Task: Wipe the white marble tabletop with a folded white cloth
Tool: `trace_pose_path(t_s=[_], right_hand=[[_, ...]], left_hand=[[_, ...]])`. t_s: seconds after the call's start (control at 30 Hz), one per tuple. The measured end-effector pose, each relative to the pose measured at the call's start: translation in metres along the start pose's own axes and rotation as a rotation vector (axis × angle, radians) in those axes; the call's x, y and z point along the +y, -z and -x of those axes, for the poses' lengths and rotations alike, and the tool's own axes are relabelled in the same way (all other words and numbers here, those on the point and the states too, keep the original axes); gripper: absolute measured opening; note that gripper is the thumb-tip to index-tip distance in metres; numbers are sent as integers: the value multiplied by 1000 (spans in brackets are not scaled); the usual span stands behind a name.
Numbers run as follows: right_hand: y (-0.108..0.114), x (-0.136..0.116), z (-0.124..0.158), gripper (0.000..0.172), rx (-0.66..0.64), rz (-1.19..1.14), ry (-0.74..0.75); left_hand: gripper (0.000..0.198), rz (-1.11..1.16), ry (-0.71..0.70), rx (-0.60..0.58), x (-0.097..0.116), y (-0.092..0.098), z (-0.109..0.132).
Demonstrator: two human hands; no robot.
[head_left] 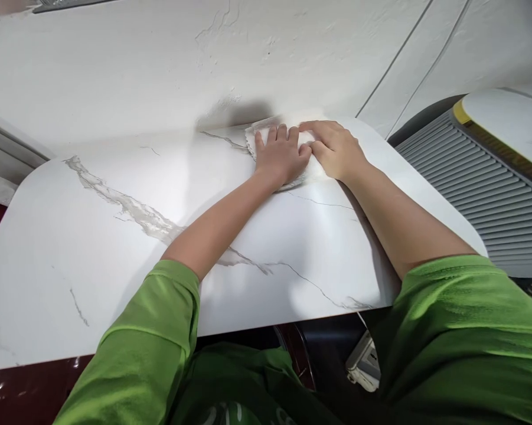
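A white cloth (307, 139) with a scalloped edge lies on the white marbled tabletop (115, 265), close to the wall. My left hand (281, 152) rests flat on the cloth, its fingers stretched towards the wall. Just to its right, my right hand (339, 149) lies over the cloth's right part, with index finger and thumb apart and pointing left. White cloth shows between that finger and thumb, close beside my left thumb. The remaining right fingers are mostly hidden behind the hand. Part of the cloth is covered by both hands.
A white wall (159, 71) borders the table's far side. On the right stands a grey ribbed unit (482, 177) with a pale top. Below the near edge are a dark red glossy surface (30, 389) and a white power strip (364, 361).
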State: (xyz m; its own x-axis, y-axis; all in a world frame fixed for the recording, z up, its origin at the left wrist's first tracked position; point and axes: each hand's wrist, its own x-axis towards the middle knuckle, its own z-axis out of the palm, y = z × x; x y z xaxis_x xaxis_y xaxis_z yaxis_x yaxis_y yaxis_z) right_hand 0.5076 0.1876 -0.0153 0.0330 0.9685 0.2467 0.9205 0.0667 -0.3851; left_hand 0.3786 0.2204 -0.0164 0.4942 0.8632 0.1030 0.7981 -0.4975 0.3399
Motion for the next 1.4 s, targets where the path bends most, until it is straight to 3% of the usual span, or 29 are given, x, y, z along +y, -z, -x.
trace_pose_path(t_s=[0.73,1.23,1.4], right_hand=[[-9,-5,-33,49,-6,-1,-24],[-12,-2,-33,50,-20,28,17],[-16,-3,-24,48,-6,46,84]], left_hand=[[45,132,37,4,-19,4,-23],[51,89,49,-47,-17,8,-19],[51,-7,36,-23,-18,12,-6]])
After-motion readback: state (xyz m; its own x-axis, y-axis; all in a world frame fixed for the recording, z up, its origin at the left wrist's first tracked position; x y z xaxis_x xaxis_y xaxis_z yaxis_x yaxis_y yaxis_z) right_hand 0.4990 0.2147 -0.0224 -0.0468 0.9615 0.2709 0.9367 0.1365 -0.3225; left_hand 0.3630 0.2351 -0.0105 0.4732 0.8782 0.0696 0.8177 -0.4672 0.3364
